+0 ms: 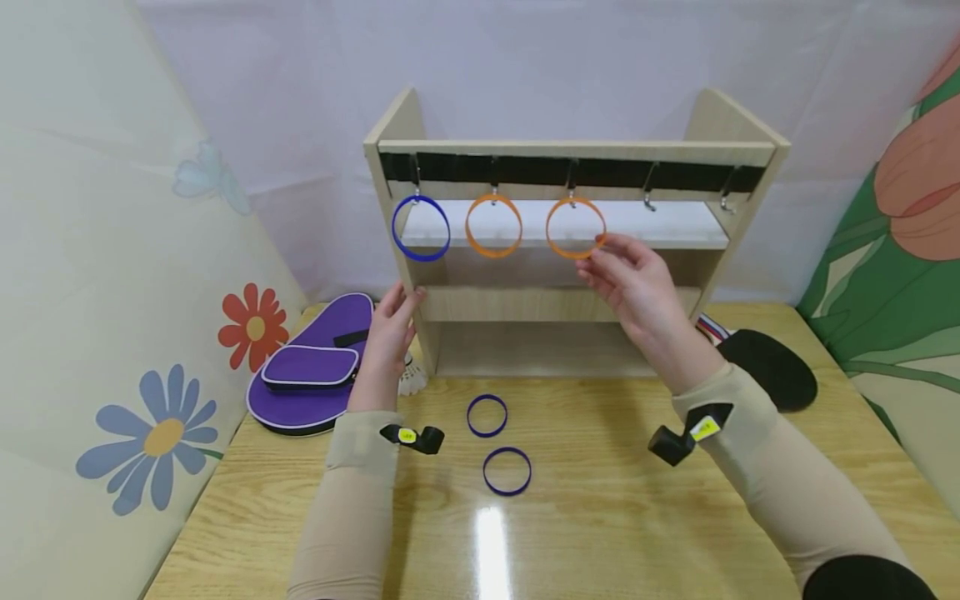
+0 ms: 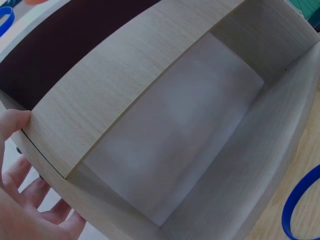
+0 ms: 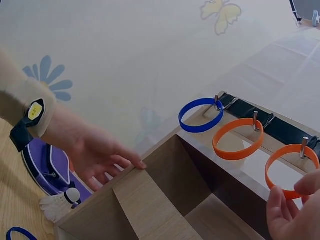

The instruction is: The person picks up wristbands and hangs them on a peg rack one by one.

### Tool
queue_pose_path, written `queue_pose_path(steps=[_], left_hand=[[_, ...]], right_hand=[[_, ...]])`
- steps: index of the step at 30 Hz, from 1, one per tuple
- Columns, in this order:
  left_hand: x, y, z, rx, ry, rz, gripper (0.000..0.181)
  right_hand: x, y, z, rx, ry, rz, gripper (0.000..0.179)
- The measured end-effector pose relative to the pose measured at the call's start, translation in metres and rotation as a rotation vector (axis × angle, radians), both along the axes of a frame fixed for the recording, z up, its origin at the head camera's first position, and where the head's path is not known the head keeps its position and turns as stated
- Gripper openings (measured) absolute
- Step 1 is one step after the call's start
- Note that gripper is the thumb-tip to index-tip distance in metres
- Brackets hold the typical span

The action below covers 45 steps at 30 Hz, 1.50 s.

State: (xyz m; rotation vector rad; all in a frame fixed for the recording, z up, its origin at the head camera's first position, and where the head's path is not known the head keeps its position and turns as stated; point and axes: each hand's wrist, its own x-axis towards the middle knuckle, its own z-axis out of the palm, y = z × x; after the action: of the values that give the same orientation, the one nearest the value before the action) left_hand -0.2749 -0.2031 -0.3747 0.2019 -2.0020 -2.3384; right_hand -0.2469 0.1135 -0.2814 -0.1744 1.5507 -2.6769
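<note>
My right hand [image 1: 637, 287] pinches the lower right edge of an orange ring [image 1: 548, 229], which hangs on the middle hook of a small wooden shelf [image 1: 525, 304]. To its left hang another orange ring [image 1: 467, 227] and, on the leftmost hook, a blue ring [image 1: 422, 257]. My left hand [image 1: 386, 337] holds the shelf's left side panel; in the left wrist view the thumb [image 2: 17, 121] lies at the front edge and the fingers go along the outer face. Two blue rings, one nearer the shelf [image 1: 487, 436] and one closer to me [image 1: 507, 494], lie on the table.
Two bare hooks, one [image 1: 649, 200] beside the other [image 1: 725, 204], are at the right of the black strip [image 1: 607, 172]. A purple racket case [image 1: 300, 408] and a shuttlecock [image 1: 412, 379] lie left of the shelf. On the right lies a black paddle [image 1: 772, 371].
</note>
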Motion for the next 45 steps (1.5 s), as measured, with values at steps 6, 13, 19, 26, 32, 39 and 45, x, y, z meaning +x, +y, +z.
queue_pose_path(steps=[6,13,19,26,32,39,45], left_hand=[[0.001,-0.001,0.0,-0.016,0.003,0.004,0.061],[-0.001,0.0,-0.002,-0.022,0.011,-0.002,0.06],[-0.001,0.0,-0.002,-0.028,0.01,-0.005,0.06],[0.0,0.0,-0.002,-0.031,0.001,-0.005,0.061],[0.0,0.0,-0.001,-0.029,0.009,-0.004,0.061],[0.0,0.0,-0.001,-0.025,0.01,-0.001,0.061],[0.0,-0.001,0.0,-0.031,-0.005,0.001,0.063]], right_hand=[[-0.001,-0.001,-0.001,0.02,-0.017,0.004,0.019],[0.002,-0.001,-0.004,0.054,-0.026,0.01,0.019],[0.002,0.0,-0.014,0.079,-0.046,0.037,0.021],[0.005,-0.003,-0.034,0.188,-0.038,0.064,0.021],[0.007,-0.006,-0.05,0.301,-0.025,0.092,0.04],[0.012,-0.012,-0.069,0.394,-0.025,0.132,0.044],[0.019,-0.018,-0.087,0.422,-0.074,0.165,0.043]])
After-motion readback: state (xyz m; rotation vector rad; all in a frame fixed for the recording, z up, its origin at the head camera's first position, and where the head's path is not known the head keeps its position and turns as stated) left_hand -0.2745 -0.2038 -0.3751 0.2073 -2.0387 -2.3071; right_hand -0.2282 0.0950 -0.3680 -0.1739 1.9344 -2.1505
